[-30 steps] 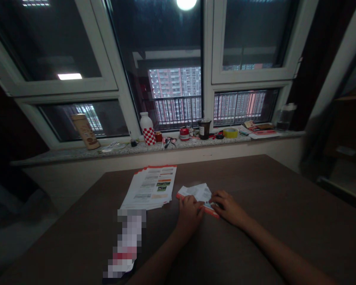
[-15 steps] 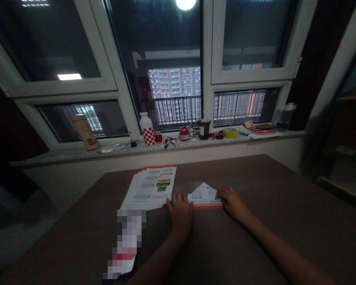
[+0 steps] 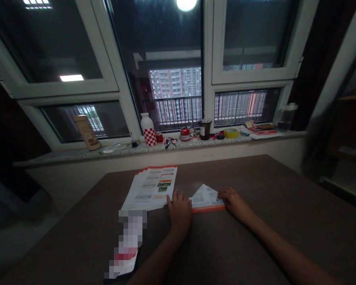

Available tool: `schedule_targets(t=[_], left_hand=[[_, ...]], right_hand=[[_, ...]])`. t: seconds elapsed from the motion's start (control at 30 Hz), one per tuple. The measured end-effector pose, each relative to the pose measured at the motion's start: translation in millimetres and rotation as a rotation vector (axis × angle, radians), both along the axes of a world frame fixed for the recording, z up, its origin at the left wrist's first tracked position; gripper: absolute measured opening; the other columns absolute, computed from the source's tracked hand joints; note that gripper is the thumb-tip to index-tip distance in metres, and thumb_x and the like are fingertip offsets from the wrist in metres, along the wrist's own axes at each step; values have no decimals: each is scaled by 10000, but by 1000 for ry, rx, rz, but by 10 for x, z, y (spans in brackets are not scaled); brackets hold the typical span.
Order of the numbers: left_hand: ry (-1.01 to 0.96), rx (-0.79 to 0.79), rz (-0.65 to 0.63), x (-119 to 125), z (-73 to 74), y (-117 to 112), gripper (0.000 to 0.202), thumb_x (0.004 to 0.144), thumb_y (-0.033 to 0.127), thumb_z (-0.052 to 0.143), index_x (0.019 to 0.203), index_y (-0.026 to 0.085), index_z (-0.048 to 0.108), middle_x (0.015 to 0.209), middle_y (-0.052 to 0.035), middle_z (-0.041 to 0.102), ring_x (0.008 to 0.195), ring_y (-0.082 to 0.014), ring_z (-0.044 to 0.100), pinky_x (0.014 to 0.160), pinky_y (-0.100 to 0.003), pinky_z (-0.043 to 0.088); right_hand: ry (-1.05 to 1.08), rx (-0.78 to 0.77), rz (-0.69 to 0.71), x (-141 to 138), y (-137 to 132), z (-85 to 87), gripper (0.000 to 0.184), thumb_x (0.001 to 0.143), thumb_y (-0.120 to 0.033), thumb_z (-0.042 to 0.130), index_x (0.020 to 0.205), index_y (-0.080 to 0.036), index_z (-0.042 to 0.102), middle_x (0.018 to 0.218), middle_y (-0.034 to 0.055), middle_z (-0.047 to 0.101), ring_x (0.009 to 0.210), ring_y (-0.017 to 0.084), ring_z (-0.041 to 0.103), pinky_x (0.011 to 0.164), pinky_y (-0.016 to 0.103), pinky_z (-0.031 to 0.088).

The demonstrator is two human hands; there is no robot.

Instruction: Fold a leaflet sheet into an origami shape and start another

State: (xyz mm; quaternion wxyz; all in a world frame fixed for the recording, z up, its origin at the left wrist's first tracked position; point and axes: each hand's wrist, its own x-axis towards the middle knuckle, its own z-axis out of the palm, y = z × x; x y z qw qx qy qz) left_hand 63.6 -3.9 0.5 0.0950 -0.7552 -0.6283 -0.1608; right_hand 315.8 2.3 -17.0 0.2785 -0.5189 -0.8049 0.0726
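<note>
A printed sheet folded into a triangle (image 3: 206, 196), with an orange lower edge, lies flat on the dark brown table (image 3: 255, 186). My left hand (image 3: 179, 209) rests on its left corner, fingers stretched out and pressing down. At the sheet's right corner my right hand (image 3: 234, 202) presses with its fingertips, fingers extended. Neither hand holds anything off the table. Just left of my left hand lies a stack of printed leaflets (image 3: 150, 188) with orange borders.
A blurred-out flat object (image 3: 126, 245) lies near the table's front left. The stone windowsill (image 3: 77, 153) carries a red-checked white bottle (image 3: 148, 129), a brown canister (image 3: 87, 132), a red can (image 3: 184, 134), a dark cup (image 3: 204, 129), yellow tape (image 3: 230, 132) and papers.
One second ago both hands were together over the crumpled-looking sheet. The sheet has since been flattened into a triangle, and my hands have spread apart to its two lower corners.
</note>
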Motion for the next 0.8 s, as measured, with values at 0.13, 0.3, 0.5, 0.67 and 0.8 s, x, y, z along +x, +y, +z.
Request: schedule_targets(t=[0.13, 0.3, 0.5, 0.67, 0.8], left_hand=[[5, 17, 54, 4, 8, -20, 281, 912, 281, 492, 1131, 202, 651, 1331, -95, 555, 1303, -306, 380, 1096, -593, 192], [16, 17, 78, 15, 9, -27, 301, 909, 305, 506, 1143, 174, 642, 1331, -119, 549, 1303, -317, 376, 1101, -588, 189], [28, 40, 75, 18, -32, 8, 281, 914, 279, 499, 1125, 173, 650, 1332, -111, 555, 1295, -309, 399, 1094, -595, 202], [21, 48, 70, 17, -70, 24, 266, 911, 271, 507, 1099, 160, 660, 1316, -118, 568, 1304, -303, 399, 1096, -583, 217], [35, 55, 86, 26, -77, 28, 285, 908, 273, 508, 1119, 146, 650, 1334, -136, 550, 1303, -306, 401, 1097, -589, 211]], right_hand=[[-51, 8, -13, -43, -58, 69, 368, 794, -21, 418, 979, -197, 684, 1061, 68, 673, 1014, 219, 562, 940, 375, 389], [-108, 10, -24, -61, -81, 87, 334, 835, -61, 422, 999, -209, 672, 1031, 60, 667, 974, 227, 547, 922, 372, 396], [-67, -3, -21, -55, -56, 34, 326, 828, -48, 432, 1002, -186, 671, 1050, 81, 640, 1023, 220, 526, 932, 344, 397], [-48, 2, -15, -53, -41, 7, 337, 816, -34, 429, 1010, -178, 665, 1042, 86, 626, 1021, 214, 524, 929, 337, 399], [-49, -6, -18, -47, -33, -6, 342, 805, -32, 432, 1013, -180, 660, 1054, 87, 620, 1023, 219, 522, 936, 348, 397]])
